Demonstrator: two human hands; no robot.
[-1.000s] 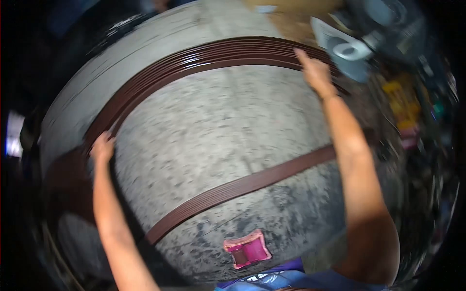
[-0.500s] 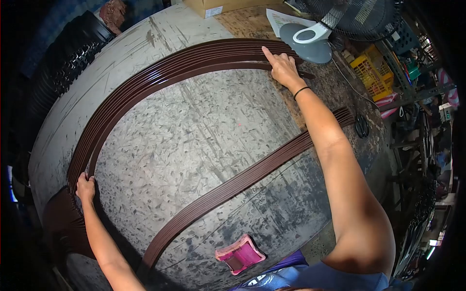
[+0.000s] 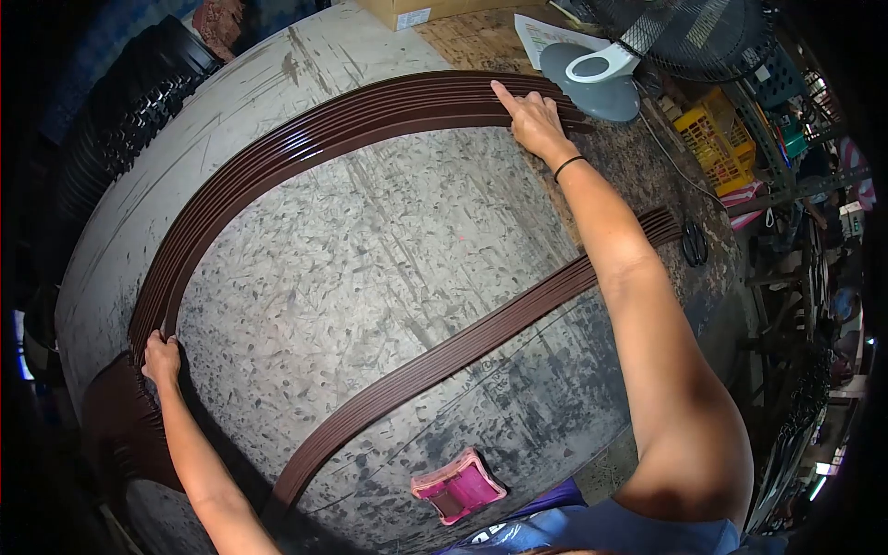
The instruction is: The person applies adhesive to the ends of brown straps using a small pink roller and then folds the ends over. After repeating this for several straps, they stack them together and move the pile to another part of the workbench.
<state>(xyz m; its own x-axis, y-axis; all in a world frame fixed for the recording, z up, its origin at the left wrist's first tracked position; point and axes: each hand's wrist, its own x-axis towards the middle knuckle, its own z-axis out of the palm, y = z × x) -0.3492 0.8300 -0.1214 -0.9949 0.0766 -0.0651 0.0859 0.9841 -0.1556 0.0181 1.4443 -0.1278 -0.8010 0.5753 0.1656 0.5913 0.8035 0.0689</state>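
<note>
A bundle of long, glossy dark brown strips [image 3: 296, 140] arcs across the far side of the table. My left hand [image 3: 162, 356] is closed around the bundle near its left end. Towards the right end, my right hand [image 3: 536, 123] lies over the strips with its index finger stretched across them and the other fingers bent; its thumb is hidden. Nearer to me, a second bundle of brown strips [image 3: 462, 346] runs diagonally beneath my right forearm. Beyond my left hand, more brown strips [image 3: 116, 407] hang over the table's left edge.
A pink, waisted block [image 3: 460, 486] sits at the table's [image 3: 314, 259] near edge. Black scissors [image 3: 693, 243] lie to the right. A fan [image 3: 684, 42] with a grey base, a cardboard box [image 3: 425, 11] and paper stand at the back. Yellow crates [image 3: 712, 134] are beyond the right edge.
The inner strip, which stood apart from the far bundle, now lies against it and the gap has closed. My right hand has shifted slightly left. My left hand stays in place.
</note>
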